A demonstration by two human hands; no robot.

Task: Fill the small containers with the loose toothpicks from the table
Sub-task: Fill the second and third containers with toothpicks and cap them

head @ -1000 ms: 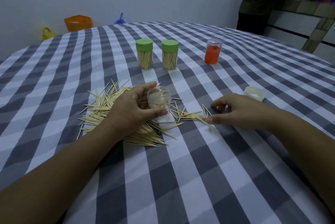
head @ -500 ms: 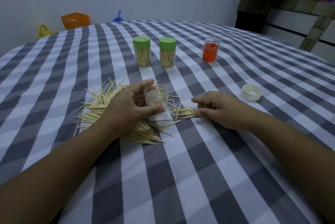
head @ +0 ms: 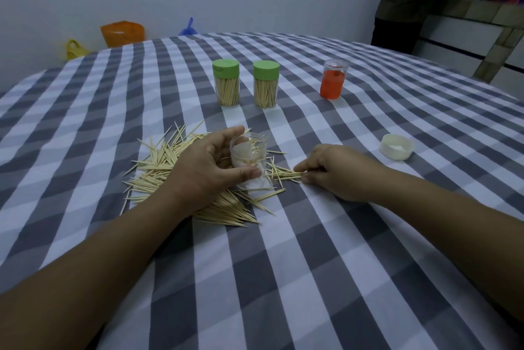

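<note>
— What have your hands got?

— My left hand (head: 209, 168) grips a small clear container (head: 249, 161), thumb and fingers curled round it, tipped toward my right. A few toothpicks lie inside it, crossed, some poking past the rim. My right hand (head: 337, 172) pinches a small bunch of toothpicks (head: 286, 175) on the table (head: 312, 278), just beside the container's base.

— The loose ones?

— Main pile of loose toothpicks (head: 158, 168) spread under and left of my left hand, on the grey-and-white checked cloth.

— Other containers?

— Two with green lids (head: 226, 82) (head: 266, 83), upright, side by side, packed with toothpicks standing on end. To their right an orange container (head: 333, 83), clear at the top; contents possibly just the tinted wall, hard to tell. A white lid (head: 396, 146) sits alone beyond my right hand.
</note>
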